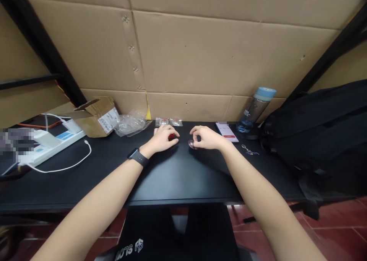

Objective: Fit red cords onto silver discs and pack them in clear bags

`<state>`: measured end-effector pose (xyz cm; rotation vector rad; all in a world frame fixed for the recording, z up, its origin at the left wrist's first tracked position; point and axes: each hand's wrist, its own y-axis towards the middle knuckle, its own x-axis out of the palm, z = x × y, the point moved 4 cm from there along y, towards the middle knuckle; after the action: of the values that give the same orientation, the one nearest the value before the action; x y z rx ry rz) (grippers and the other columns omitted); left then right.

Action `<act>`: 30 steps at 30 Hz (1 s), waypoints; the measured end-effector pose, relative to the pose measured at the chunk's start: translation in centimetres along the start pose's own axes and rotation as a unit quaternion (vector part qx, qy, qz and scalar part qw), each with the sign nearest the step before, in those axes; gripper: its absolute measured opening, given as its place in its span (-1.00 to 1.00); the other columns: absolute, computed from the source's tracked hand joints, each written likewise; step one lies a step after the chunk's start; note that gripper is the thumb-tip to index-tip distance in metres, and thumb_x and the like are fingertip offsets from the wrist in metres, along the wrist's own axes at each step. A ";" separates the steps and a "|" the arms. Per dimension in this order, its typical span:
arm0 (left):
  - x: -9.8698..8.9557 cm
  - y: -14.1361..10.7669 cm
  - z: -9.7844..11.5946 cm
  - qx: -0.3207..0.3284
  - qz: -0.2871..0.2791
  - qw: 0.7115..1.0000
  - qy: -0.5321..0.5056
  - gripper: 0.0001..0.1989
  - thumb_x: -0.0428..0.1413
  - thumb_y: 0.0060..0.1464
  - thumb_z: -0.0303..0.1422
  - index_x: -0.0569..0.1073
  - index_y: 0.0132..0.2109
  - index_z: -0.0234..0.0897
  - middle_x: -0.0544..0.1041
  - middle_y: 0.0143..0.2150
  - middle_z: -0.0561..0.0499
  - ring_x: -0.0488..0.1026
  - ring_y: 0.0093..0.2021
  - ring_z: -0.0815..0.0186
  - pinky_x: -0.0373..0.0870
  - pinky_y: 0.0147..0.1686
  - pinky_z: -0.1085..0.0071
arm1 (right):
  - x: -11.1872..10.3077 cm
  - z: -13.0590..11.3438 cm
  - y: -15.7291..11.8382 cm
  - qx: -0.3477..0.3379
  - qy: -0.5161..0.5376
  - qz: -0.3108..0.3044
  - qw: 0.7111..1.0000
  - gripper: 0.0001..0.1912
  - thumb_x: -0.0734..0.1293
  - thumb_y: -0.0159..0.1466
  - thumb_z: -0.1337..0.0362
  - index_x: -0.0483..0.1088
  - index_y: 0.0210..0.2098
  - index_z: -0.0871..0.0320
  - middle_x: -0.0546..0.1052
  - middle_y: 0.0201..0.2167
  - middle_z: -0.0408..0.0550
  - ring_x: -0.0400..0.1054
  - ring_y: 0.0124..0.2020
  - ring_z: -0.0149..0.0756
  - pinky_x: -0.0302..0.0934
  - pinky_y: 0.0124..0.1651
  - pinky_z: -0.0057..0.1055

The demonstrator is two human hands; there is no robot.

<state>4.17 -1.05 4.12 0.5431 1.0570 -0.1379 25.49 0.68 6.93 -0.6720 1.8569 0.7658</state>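
A small red object [171,136] lies on the black table under my left hand [164,138], partly hidden by it. That hand is palm down with thumb and forefinger apart, a dark watch on its wrist; whether it grips the red thing is unclear. To its right, my right hand [207,137] has thumb and forefinger curled together at the edge of a small clear, shiny round piece [192,144]. Beyond my left hand, two round items in clear packets [168,122] lie near the cardboard wall.
An open cardboard box [96,117], crumpled clear plastic [132,123] and a white power strip [54,144] with cables are on the left. A phone [227,132], a keychain [250,150], a blue-capped bottle [255,110] and a black backpack [321,138] are on the right.
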 end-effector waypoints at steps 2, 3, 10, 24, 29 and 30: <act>0.3 -0.3 1.4 0.042 -0.033 0.998 -0.042 -0.73 0.13 0.23 -0.10 0.59 0.00 0.00 0.53 0.10 -0.02 0.33 0.18 0.06 0.19 0.17 0.07 | 0.2 0.0 0.1 0.007 -0.004 0.008 1.000 -0.84 0.43 0.14 0.31 0.45 -0.55 0.14 0.55 0.03 0.05 0.47 0.00 -0.07 0.28 0.11 -0.15; 0.6 -0.4 2.1 0.055 -0.045 0.996 -0.053 -0.70 0.11 0.25 -0.06 0.59 0.03 0.03 0.53 0.12 -0.01 0.33 0.19 0.06 0.19 0.18 0.07 | 0.3 -0.1 0.1 0.004 -0.002 0.009 1.000 -0.87 0.43 0.14 0.32 0.46 -0.53 0.13 0.54 0.04 0.05 0.45 0.02 -0.06 0.28 0.13 -0.14; 2.2 -0.7 3.7 0.057 -0.048 0.997 -0.028 -0.64 0.11 0.25 -0.01 0.56 0.10 0.05 0.50 0.16 -0.03 0.32 0.16 0.01 0.22 0.15 0.02 | 0.3 -1.0 0.1 -0.008 0.026 0.028 0.999 -0.87 0.44 0.13 0.34 0.46 -0.54 0.13 0.48 0.12 0.03 0.34 0.18 0.01 0.24 0.20 -0.04; 2.3 -1.0 3.4 0.046 -0.082 0.995 0.034 -0.60 0.00 0.29 0.08 0.52 0.13 0.18 0.48 0.16 -0.01 0.22 0.21 -0.04 0.15 0.12 -0.01 | -0.2 -0.7 0.1 -0.023 0.034 0.057 0.998 -0.89 0.44 0.08 0.39 0.46 -0.55 0.15 0.47 0.13 0.04 0.35 0.18 -0.04 0.23 0.22 -0.11; 1.3 -0.6 1.8 0.049 -0.041 0.997 0.050 -0.61 0.04 0.30 -0.04 0.45 0.20 0.09 0.45 0.20 -0.03 0.25 0.20 -0.02 0.18 0.08 0.03 | 0.7 0.1 0.4 -0.006 0.006 0.017 1.000 -0.89 0.43 0.16 0.32 0.49 -0.49 0.15 0.50 0.09 0.05 0.42 0.09 -0.08 0.25 0.18 -0.16; 0.9 -0.5 1.1 0.040 -0.025 0.997 0.062 -0.65 0.07 0.30 -0.12 0.46 0.18 0.05 0.46 0.19 -0.04 0.26 0.19 -0.01 0.18 0.07 0.05 | 0.7 0.3 0.4 -0.004 0.001 0.013 1.000 -0.89 0.42 0.18 0.31 0.50 -0.48 0.15 0.51 0.08 0.05 0.44 0.06 -0.09 0.25 0.16 -0.18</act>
<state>5.31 -1.84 3.57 0.6048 1.1904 -0.1930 25.10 1.07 6.33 -0.6558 1.8673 0.7907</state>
